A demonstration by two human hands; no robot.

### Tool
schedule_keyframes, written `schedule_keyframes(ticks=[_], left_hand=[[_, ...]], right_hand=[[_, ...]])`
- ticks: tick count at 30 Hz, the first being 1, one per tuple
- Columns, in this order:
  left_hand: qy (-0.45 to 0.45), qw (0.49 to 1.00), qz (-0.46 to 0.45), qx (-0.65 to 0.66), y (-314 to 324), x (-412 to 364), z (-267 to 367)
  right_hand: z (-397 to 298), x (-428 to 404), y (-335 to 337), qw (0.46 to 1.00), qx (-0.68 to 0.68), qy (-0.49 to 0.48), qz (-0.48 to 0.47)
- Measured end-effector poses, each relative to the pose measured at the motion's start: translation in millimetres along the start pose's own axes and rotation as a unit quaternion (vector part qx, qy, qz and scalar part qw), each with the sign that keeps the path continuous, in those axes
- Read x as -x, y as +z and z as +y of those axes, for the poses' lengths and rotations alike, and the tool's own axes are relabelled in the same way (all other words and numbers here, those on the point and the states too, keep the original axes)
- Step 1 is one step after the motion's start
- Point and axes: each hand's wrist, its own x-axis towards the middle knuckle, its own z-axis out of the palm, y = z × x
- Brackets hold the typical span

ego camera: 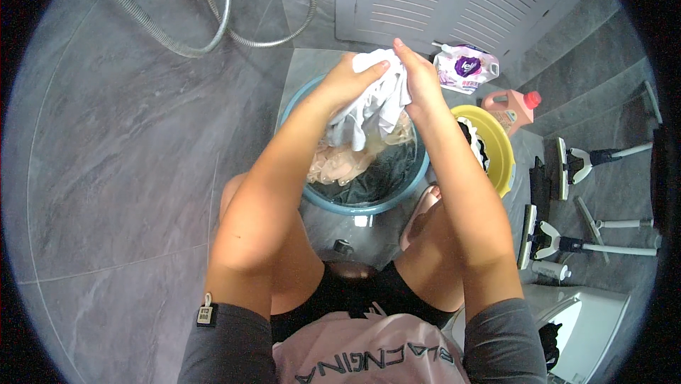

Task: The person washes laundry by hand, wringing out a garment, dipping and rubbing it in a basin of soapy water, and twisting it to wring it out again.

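Note:
A bunched white cloth garment (380, 94) is gripped from both sides above a round blue plastic basin (367, 209). My left hand (351, 78) presses it from the left, thumb on top. On the other side, my right hand (423, 81) grips it with the thumb pointing up. The garment's lower folds hang towards the basin. Inside the basin, a wet beige garment (340, 166) lies beside dark cloth (380, 179), in what looks like water. Part of the basin's contents is hidden behind the white garment and my forearms.
To the right stands a yellow basin (500, 155) with black and white cloth. Behind it are a pink jug with a red cap (511, 107) and a white-purple refill pouch (465, 67). Mops (577, 166) lean at far right. A metal shower hose (255, 42) hangs upper left.

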Motion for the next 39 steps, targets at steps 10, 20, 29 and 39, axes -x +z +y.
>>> schedule_keyframes(ticks=[10, 20, 29, 39], left_hand=[[0.034, 0.954, 0.297, 0.024, -5, -12, -19], [-0.037, 0.950, 0.236, 0.200, 1, 0, -30], [-0.033, 0.976, 0.196, 0.088, 36, -1, -30], [-0.091, 0.954, 0.272, 0.087, 36, -2, -33]], right_hand=[[37, 39, 44, 0.871, 0.428, -0.240, 0.029], [41, 33, 32, 0.842, 0.497, -0.209, 0.032], [23, 13, 5, 0.871, 0.459, -0.123, 0.126], [37, 16, 2, 0.814, 0.524, -0.243, 0.063]])
